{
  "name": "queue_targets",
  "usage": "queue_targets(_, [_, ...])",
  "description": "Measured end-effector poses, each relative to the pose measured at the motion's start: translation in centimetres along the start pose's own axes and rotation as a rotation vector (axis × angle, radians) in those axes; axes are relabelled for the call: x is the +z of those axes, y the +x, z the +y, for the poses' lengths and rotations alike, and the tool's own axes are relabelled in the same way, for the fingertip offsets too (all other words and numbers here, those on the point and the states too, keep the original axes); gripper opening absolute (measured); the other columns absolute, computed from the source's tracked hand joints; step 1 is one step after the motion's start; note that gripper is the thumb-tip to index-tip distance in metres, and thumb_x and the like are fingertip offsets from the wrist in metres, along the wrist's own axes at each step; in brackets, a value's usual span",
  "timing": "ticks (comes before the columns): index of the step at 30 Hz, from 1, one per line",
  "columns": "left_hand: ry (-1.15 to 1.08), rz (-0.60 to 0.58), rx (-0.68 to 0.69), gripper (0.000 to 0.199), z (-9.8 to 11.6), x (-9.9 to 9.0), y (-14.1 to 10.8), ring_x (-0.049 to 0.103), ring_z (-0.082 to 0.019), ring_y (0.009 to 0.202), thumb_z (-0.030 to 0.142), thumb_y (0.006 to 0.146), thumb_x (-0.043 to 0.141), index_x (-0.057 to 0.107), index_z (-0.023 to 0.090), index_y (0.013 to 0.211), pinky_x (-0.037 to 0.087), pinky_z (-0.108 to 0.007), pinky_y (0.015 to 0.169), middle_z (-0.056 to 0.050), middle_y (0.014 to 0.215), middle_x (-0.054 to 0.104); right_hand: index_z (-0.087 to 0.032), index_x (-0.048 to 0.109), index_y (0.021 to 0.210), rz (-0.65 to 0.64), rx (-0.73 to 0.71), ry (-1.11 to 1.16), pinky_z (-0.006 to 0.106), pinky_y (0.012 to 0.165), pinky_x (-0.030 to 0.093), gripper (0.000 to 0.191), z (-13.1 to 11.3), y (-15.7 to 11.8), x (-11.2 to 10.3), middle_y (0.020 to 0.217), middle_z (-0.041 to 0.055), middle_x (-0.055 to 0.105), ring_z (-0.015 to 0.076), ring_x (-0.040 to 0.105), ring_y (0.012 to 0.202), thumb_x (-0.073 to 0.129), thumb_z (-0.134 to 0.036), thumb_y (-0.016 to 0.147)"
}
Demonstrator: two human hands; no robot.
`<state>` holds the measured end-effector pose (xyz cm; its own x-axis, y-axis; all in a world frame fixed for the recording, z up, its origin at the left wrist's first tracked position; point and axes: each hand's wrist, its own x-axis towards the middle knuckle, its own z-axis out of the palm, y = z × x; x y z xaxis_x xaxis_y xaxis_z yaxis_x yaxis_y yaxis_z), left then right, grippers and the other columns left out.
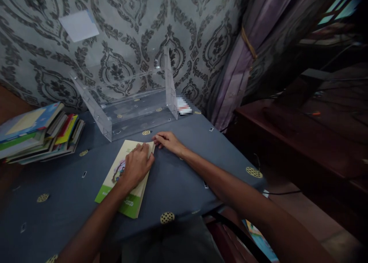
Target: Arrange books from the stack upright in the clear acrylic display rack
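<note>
Grey, leaf-patterned paper covers the far wall [132, 10], the largest thing before us. Below it we see the counter [172, 178], spread with a dark grey-blue cloth printed with yellow, dotted shapes. On the right stands a piece of dark red-brown furniture [287, 144], and between it and the counter hangs a purple curtain [227, 90], gathered by a tan tie [248, 44].

On the far side of the counter, we find a clear plastic rack [171, 90] with upright side panels. At the left lies an uneven stack of books [43, 132], a blue-covered one on top.

Near the middle we have a cream and green book [115, 175] lying closed and slanted on the cloth, a picture on its cover. Our left hand [138, 161] lies palm down over the cover, its grip loose and unclosed, the thumb by the book's right edge. Our right hand [169, 141] is at the far right corner, fingers half curled; we cannot tell whether its grip pinches anything.

Smaller still, we notice a white sheet [79, 26] on the wall at the left and a blurred white item [184, 106] just right of the rack.
</note>
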<state>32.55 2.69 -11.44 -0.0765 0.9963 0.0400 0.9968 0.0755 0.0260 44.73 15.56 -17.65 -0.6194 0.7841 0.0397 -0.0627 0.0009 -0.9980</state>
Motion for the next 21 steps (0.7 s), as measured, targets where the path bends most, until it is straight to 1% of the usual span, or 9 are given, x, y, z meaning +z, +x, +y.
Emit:
queue_targets(3, [-0.005, -0.011, -0.008, 0.023, 0.1, -0.3, 0.0, 0.066, -0.027, 0.102, 0.028, 0.097, 0.045, 0.060, 0.019, 0.112, 0.048, -0.034, 0.079, -0.011, 0.113, 0.069, -0.016, 0.074, 0.085, 0.010, -0.004, -0.013, 0.017, 0.057, 0.053, 0.017, 0.0, 0.0, 0.1, 0.072, 0.0022, 0.072, 0.0112, 0.067, 0.069, 0.062, -0.026, 0.090])
queue_targets(6, [-0.022, -0.017, -0.015, 0.023, 0.1, -0.3, 0.0, 0.066, -0.027, 0.103, 0.027, 0.097, 0.045, 0.060, 0.019, 0.112, 0.048, -0.035, 0.082, -0.011, 0.113, 0.069, -0.016, 0.074, 0.087, 0.018, -0.008, -0.025, 0.018, 0.058, 0.053, 0.017, 0.1, 0.0, 0.1, 0.073, 0.0025, 0.072, 0.0118, 0.068, 0.070, 0.061, -0.026, 0.090])
queue_targets(8, [-0.032, -0.017, -0.011, 0.025, 0.0, 0.0, 0.0, 0.065, -0.029, 0.108, 0.028, 0.097, 0.047, 0.060, 0.018, 0.116, 0.049, -0.037, 0.086, -0.013, 0.118, 0.068, -0.016, 0.074, 0.087, 0.023, -0.010, -0.031, 0.018, 0.058, 0.054, 0.016, 0.1, 0.1, 0.1, 0.074, 0.0025, 0.072, 0.0118, 0.068, 0.069, 0.062, -0.026, 0.090])
queue_targets(11, [-0.025, -0.002, 0.010, 0.033, -0.1, 0.7, -0.1, 0.060, -0.032, 0.121, 0.031, 0.095, 0.054, 0.058, 0.016, 0.124, 0.048, -0.039, 0.095, -0.016, 0.130, 0.063, -0.015, 0.073, 0.089, 0.030, -0.008, -0.035, 0.018, 0.057, 0.053, 0.016, 0.2, 0.1, 0.2, 0.076, 0.0029, 0.073, 0.0111, 0.068, 0.068, 0.061, -0.025, 0.091])
queue_targets(13, [-0.015, 0.010, 0.017, 0.037, -0.1, 0.9, -0.1, 0.057, -0.033, 0.125, 0.032, 0.094, 0.057, 0.057, 0.015, 0.127, 0.047, -0.040, 0.097, -0.017, 0.134, 0.061, -0.015, 0.073, 0.090, 0.038, -0.008, -0.036, 0.017, 0.055, 0.052, 0.016, 0.2, 0.1, 0.3, 0.077, 0.0034, 0.074, 0.0107, 0.068, 0.067, 0.061, -0.025, 0.091])
queue_targets(15, [-0.018, 0.005, 0.011, 0.033, -0.1, 0.9, -0.1, 0.058, -0.033, 0.123, 0.031, 0.094, 0.057, 0.058, 0.015, 0.123, 0.048, -0.040, 0.095, -0.017, 0.129, 0.063, -0.016, 0.073, 0.091, 0.047, -0.011, -0.040, 0.017, 0.054, 0.051, 0.016, 0.2, 0.1, 0.3, 0.078, 0.0037, 0.075, 0.0107, 0.068, 0.066, 0.061, -0.026, 0.091])
queue_targets(18, [-0.026, -0.011, 0.000, 0.023, 0.1, 0.5, -0.1, 0.064, -0.030, 0.112, 0.029, 0.095, 0.052, 0.060, 0.018, 0.113, 0.049, -0.038, 0.087, -0.014, 0.119, 0.067, -0.016, 0.073, 0.091, 0.056, -0.023, -0.048, 0.018, 0.055, 0.052, 0.017, 0.1, 0.0, 0.3, 0.080, 0.0044, 0.075, 0.0116, 0.069, 0.066, 0.062, -0.028, 0.091])
queue_targets(21, [-0.018, -0.017, -0.019, 0.021, 0.2, 0.1, -0.1, 0.067, -0.027, 0.103, 0.029, 0.096, 0.049, 0.061, 0.019, 0.109, 0.047, -0.034, 0.081, -0.012, 0.114, 0.070, -0.016, 0.073, 0.091, 0.066, -0.039, -0.061, 0.019, 0.057, 0.053, 0.017, -0.1, -0.1, 0.2, 0.081, 0.0049, 0.076, 0.0125, 0.070, 0.069, 0.062, -0.028, 0.091])
